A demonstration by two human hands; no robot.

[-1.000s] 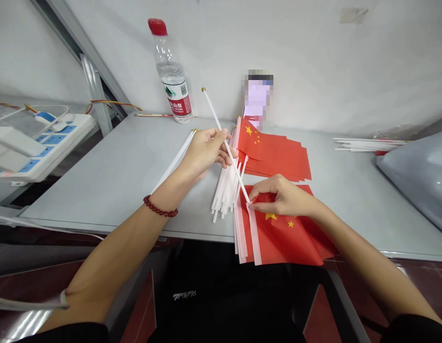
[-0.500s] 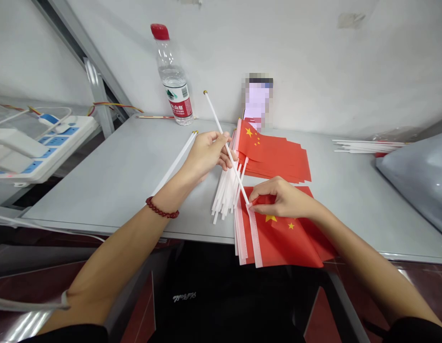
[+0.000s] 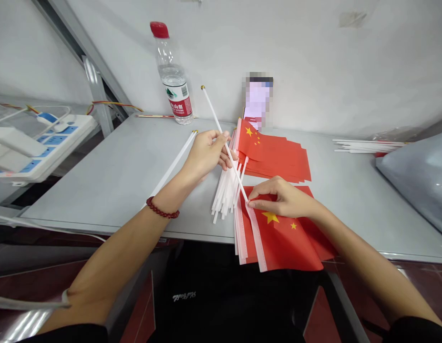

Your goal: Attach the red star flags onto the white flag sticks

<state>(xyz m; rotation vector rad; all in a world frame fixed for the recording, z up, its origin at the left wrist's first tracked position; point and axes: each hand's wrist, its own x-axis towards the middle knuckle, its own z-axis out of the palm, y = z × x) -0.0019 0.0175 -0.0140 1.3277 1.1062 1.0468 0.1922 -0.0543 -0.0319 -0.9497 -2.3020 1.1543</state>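
My left hand [image 3: 210, 151] pinches a white flagpole [image 3: 214, 113] tipped with a gold knob, which slants down to the right. The pole's lower end meets the top of the white sleeve edge of a small red flag [image 3: 288, 247]. At that corner my right hand [image 3: 274, 196] pinches the flag between thumb and fingers. Whether the pole tip is inside the sleeve I cannot tell. Under this flag lie more loose red flags [image 3: 245, 240], overhanging the table's front edge. Behind my hands rests a pile of flags on poles [image 3: 278, 157], their white ends pointing toward me.
Loose white poles [image 3: 176, 164] lie left of my left hand, partly behind my forearm. A water bottle [image 3: 176, 90] and a phone [image 3: 257, 102] stand against the wall. More poles [image 3: 367, 146] and a greyish plastic bag [image 3: 421, 176] sit at right. A power strip [image 3: 63, 143] is at far left.
The held flag's sleeve edge has swung slightly, its lower end moving down and to the right. The pole has tilted a little, its knob shifting up and left. Both hands stay nearly in place.
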